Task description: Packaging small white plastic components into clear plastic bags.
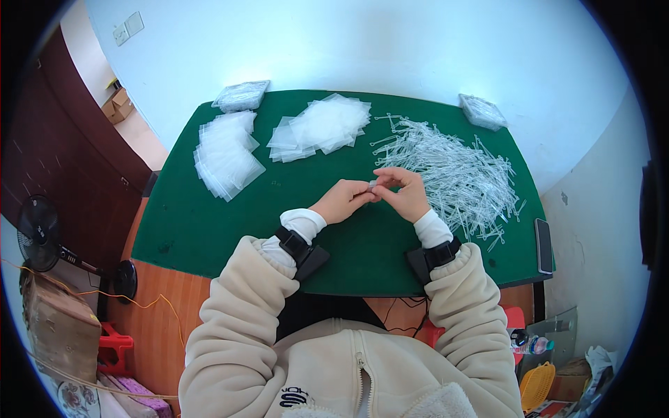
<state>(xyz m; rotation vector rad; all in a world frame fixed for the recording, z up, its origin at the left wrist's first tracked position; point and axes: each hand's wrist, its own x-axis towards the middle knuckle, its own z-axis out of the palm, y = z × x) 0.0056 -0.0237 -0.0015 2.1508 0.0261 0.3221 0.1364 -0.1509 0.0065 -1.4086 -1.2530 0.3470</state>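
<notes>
Left hand [346,198] and right hand [404,195], both bare, are pinching a small, pale greyish piece [372,185] between thumbs and fingertips. Neither hand is clenching into a fist; the outer fingers of my right hand are arching above the pinch, probably to leave the tips free for fine work. What the piece is, I cannot tell: my fingers are covering most of it. I am holding it over the middle of the green-covered table [209,233], presumably because there I am seeing it best and steadying it from both sides.

A loose heap of thin, clear, loop-ended pieces [460,177] is lying just beyond and to the right of my right hand, seemingly placed for that hand to reach. Well apart from my left hand, a fanned stack of clear, flat plastic bags [226,155] is spreading at the left, and a second overlapping pile of clear plastic bags [324,125] is lying straight beyond, nearer the far edge. Their overlapping is perhaps making single bags easier to lift.
</notes>
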